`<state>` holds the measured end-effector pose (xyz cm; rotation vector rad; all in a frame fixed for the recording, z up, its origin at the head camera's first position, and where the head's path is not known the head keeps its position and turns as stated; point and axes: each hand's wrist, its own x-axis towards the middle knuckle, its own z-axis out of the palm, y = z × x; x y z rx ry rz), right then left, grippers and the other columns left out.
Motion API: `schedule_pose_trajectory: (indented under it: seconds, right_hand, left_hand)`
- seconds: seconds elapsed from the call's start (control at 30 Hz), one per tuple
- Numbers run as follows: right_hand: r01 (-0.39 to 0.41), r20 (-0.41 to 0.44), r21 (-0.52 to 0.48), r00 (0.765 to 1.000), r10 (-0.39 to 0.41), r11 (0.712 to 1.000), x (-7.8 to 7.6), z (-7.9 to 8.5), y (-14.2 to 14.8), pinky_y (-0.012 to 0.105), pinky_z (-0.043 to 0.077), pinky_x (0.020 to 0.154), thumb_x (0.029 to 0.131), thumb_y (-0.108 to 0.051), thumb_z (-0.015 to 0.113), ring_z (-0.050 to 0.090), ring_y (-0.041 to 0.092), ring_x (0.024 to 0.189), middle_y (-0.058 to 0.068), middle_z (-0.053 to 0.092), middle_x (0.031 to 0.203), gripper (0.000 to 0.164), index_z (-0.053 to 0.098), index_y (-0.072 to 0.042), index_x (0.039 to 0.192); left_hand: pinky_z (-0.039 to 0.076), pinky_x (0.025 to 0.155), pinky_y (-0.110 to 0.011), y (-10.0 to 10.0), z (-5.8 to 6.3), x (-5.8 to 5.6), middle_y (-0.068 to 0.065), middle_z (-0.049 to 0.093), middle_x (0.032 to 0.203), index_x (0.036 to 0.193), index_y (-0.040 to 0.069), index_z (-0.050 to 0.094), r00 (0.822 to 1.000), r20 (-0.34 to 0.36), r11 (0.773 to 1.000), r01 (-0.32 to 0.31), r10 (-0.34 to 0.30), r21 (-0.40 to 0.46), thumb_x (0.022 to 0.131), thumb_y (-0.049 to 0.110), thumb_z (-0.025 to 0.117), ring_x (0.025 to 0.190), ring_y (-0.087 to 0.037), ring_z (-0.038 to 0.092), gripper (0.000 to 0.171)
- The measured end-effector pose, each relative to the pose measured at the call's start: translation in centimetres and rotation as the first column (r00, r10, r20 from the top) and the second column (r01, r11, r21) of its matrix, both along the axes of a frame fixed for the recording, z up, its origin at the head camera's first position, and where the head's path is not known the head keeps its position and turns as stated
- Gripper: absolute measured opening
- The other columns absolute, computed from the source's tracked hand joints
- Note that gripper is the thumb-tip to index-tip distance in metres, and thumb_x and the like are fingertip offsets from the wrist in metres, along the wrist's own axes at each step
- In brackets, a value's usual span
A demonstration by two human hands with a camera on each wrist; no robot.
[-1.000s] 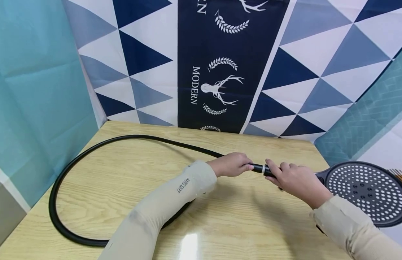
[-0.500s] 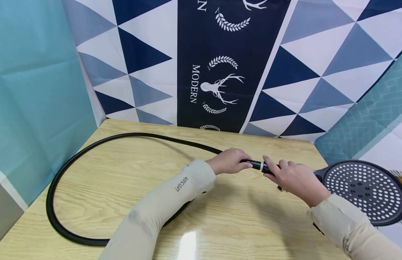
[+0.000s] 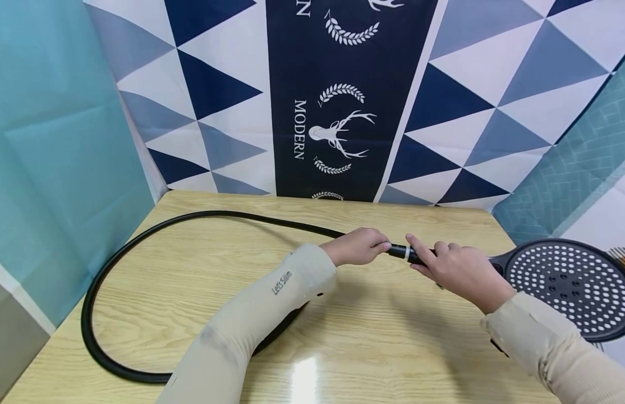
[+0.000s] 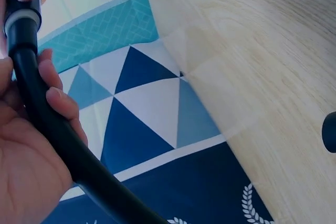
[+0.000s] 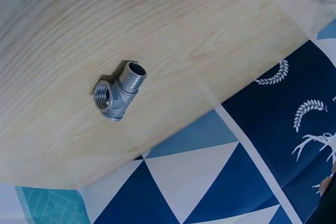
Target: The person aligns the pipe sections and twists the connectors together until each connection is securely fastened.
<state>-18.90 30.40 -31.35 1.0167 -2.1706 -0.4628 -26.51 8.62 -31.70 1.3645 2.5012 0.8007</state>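
A black hand shower with a wide round head [image 3: 570,286] and pale nozzles points right in the head view. Its handle lies in the grip of my right hand [image 3: 461,275], with the index finger stretched toward the joint. Around the black hose [image 3: 216,214], just left of that joint, curl the fingers of my left hand [image 3: 358,246]. A pale ring [image 4: 23,18] marks where hose and handle meet, seen close in the left wrist view. Both hands hold these parts above the table. My right hand hides most of the handle.
On the wooden table [image 3: 373,348] the hose sweeps in a large loop to the left, partly covered by the left sleeve [image 3: 262,314]. A metal threaded tee fitting [image 5: 118,95] lies near the table edge. Patterned cloth [image 3: 338,101] hangs behind.
Both hands keep their places on the hose and handle. The right index finger stands slightly more extended, and the whole head view has shifted a little.
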Motion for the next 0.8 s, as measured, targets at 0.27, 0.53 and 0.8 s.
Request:
schedule_pose_trajectory:
  seconds: [0.27, 0.53, 0.8]
  right_hand:
    - [0.02, 0.028, 0.025, 0.999, -0.02, 0.999, 0.24, 0.67, -0.37, 0.026, 0.024, 0.03, 0.105, -0.044, 0.008, 0.027, 0.014, 0.037, 0.006, 0.033, 0.053, 0.068, 0.057, -0.005, 0.128]
    - [0.025, 0.043, 0.037, 0.999, -0.026, 0.999, 0.5, 0.88, -0.13, 0.027, 0.023, 0.03, 0.104, -0.049, 0.009, 0.025, 0.013, 0.037, 0.005, 0.032, 0.052, 0.068, 0.057, -0.008, 0.13]
    - [0.045, 0.045, 0.064, 0.998, -0.048, 0.997, 0.99, 1.05, -0.24, 0.026, 0.023, 0.031, 0.105, -0.043, 0.004, 0.023, 0.012, 0.037, 0.005, 0.033, 0.052, 0.063, 0.048, -0.011, 0.135]
  left_hand:
    - [0.036, 0.065, -0.019, -0.41, 0.36, 0.09, 0.001, 0.051, 0.074, 0.104, 0.002, 0.07, 1.0, 0.006, 1.0, -0.002, 0.002, 0.026, 0.101, 0.016, 0.05, 0.069, -0.01, 0.046, 0.024]
    - [0.041, 0.076, -0.02, -0.41, 0.42, 0.36, -0.002, 0.062, 0.087, 0.107, 0.004, 0.071, 0.998, -0.065, 1.0, 0.014, -0.013, 0.019, 0.1, 0.016, 0.052, 0.081, -0.01, 0.052, 0.024]
    - [0.04, 0.073, -0.019, -0.6, 0.57, 0.43, 0.0, 0.062, 0.085, 0.113, 0.007, 0.071, 0.999, -0.047, 1.0, 0.0, 0.001, 0.021, 0.1, 0.019, 0.053, 0.078, -0.01, 0.051, 0.025]
